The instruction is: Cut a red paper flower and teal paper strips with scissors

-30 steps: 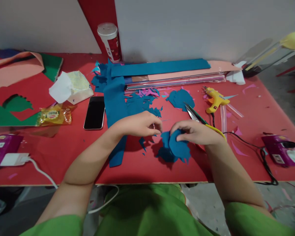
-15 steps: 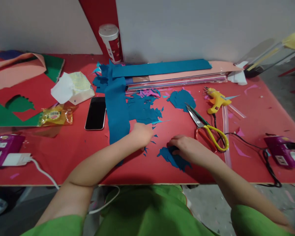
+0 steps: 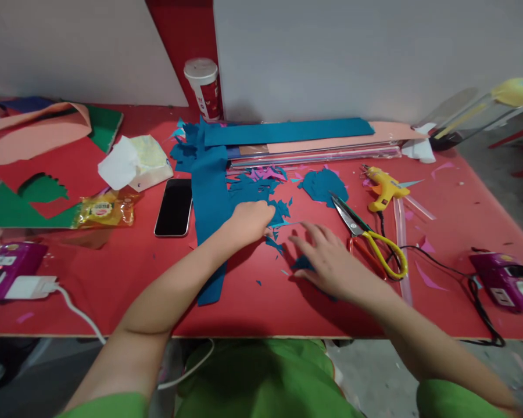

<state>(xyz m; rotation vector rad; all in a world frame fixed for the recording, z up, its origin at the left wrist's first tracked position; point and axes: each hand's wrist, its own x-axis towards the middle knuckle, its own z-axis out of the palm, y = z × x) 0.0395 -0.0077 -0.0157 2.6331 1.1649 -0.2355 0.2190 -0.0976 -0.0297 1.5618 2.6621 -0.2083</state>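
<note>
My left hand (image 3: 251, 222) is curled, fingers turned down and mostly hidden, at the edge of a heap of blue scraps (image 3: 249, 190). Small blue slivers (image 3: 273, 244) lie by its fingertips. Just to its left runs a long blue strip (image 3: 210, 191) of felt-like sheet. My right hand (image 3: 325, 255) has its fingers spread, palm down, above a blue cut piece (image 3: 304, 264) that it mostly covers. Beyond it lies a stack of blue cut pieces (image 3: 325, 186), touched by the tips of yellow-and-red-handled scissors (image 3: 359, 229).
A yellow glue gun (image 3: 386, 188) with its cord lies right of the scissors. Purple power sockets (image 3: 503, 278) stand at the far right, another at left. A phone (image 3: 173, 207), a lidded cup (image 3: 204, 87), wrapped sheets (image 3: 314, 155) and coloured sheets (image 3: 72, 165) lie around.
My left hand has moved up the table toward the scrap heap, and the slivers have shifted with it. My right hand has lifted and spread its fingers over the blue piece.
</note>
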